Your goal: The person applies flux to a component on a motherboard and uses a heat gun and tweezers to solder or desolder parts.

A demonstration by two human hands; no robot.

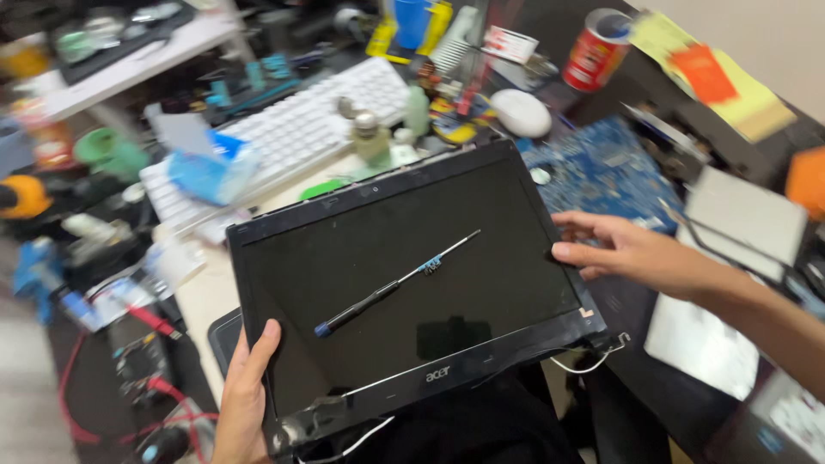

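Your cluttered desk point(206, 301) carries the detached laptop screen panel point(404, 283) at centre: thin, stiff, probably light, its glass fragile, so grip the bezel edges. A loose screwdriver point(391, 285) on it could slide off. Your left hand point(245, 395), at 7 o'clock, clasps the lower-left edge; your right hand point(627, 253), at 3 o'clock, pinches the right bezel with fingers half-curled.

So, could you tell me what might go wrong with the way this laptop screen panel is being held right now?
The screwdriver lies loose on the tilted laptop screen panel; it could roll off or scratch the glass. The left hand and right hand grip only the panel's edges, so it might slip onto the crowded desk. The loose cable dangling at the lower right corner could snag.
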